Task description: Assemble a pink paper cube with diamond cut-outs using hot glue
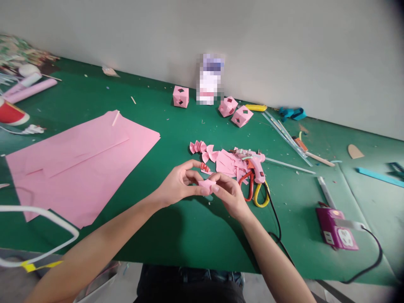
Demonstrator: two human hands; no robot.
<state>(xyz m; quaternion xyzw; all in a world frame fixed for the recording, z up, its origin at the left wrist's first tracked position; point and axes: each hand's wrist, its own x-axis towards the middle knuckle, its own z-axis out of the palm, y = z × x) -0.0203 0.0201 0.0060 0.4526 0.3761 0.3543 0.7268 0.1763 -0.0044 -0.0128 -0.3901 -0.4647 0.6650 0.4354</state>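
A small folded pink paper piece (206, 185) is held between both hands just above the near middle of the green tabletop (214, 248). The left hand (178, 185) pinches its left side between thumb and fingers, with a red, white-speckled covering (205, 167) on one fingertip; the right hand (229, 195) grips its right end the same way. Just beyond the hands lie a row of curled pink paper pieces (197, 147) and a pile of pink paper strips (225, 163). Right of the pile, a pink glue gun (259, 168) rests against scissors with one red and one yellow handle (261, 205). Farther back, three pink paper cubes (181, 97) with diamond-shaped openings stand near the wall (142, 46). Large pink paper sheets (94, 176) spread to the left; a purple power socket block (334, 231) sits at the right.
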